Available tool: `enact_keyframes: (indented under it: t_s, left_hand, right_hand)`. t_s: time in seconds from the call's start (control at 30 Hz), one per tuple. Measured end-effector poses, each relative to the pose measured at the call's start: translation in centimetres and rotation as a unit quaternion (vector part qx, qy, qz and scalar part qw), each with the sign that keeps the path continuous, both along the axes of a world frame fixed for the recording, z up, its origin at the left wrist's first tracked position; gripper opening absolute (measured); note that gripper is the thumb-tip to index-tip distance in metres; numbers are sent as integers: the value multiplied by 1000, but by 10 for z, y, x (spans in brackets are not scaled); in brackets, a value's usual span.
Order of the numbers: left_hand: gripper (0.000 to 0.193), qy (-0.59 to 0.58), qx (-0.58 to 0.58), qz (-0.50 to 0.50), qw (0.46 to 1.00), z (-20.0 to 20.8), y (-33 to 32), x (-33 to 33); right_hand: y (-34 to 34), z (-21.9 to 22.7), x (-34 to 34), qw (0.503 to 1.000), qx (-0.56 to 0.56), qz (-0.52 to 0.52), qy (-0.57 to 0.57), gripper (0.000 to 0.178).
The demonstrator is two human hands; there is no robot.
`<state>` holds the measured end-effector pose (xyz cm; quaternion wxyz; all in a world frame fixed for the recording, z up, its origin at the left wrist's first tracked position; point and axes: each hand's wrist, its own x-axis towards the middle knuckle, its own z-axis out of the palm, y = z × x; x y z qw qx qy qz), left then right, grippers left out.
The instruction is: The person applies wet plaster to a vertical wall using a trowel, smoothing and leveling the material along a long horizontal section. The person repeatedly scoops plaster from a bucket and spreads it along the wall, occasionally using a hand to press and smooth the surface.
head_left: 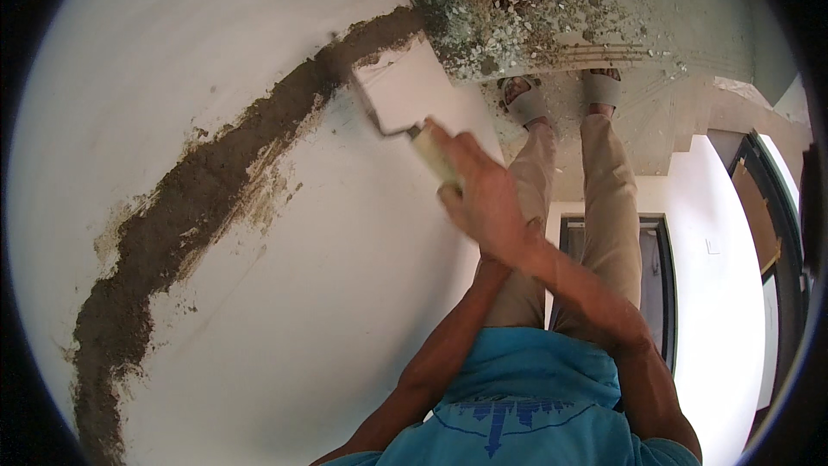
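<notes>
My right hand (487,185) is closed round the pale handle of a trowel (405,91) with a broad, flat, light-coloured blade. The blade is at the white wall (285,328), beside the upper end of a long strip of dark mortar (207,181). Whether it touches the mortar is hard to tell. My forearms cross in front of me. Beneath my right wrist, my left hand (494,269) is mostly hidden, so its fingers cannot be made out. Ragged smears of mortar line both edges of the strip.
Broken rubble and chips (509,9) cover the ledge or step beyond my feet. My sandalled feet (524,102) stand on a pale, dusty floor. Lower right are a dark-framed doorway (666,276) and a dark frame with a brown panel (759,207).
</notes>
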<state>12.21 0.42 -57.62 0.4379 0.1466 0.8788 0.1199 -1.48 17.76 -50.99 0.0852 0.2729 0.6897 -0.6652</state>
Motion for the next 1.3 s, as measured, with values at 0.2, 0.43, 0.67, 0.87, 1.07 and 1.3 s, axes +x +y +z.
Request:
enact_keyframes:
  t_s: [0.2,0.43,0.67,0.87,1.07,1.3]
  left_hand:
    - [92,-101,-153,-7,983,27,39,-36]
    - [94,-123,-183,4,975,27,45,-40]
    - [79,-148,-221,9,964,36,63,-54]
    - [70,-110,-180,-62,976,19,28,-32]
    - [67,-86,-68,-31,993,9,1,-16]
    - [95,-16,-115,-40,992,13,22,-22]
  right_hand:
    - [-1,-107,-17,991,106,-64,-42,69]
    - [-9,-135,-33,993,105,-21,-49,69]
    - [-18,-123,-26,993,120,11,-15,74]
    - [-23,-95,-22,990,138,17,34,77]
    - [-31,-66,-20,984,169,38,34,76]
    - [-28,-28,-13,988,135,68,28,77]
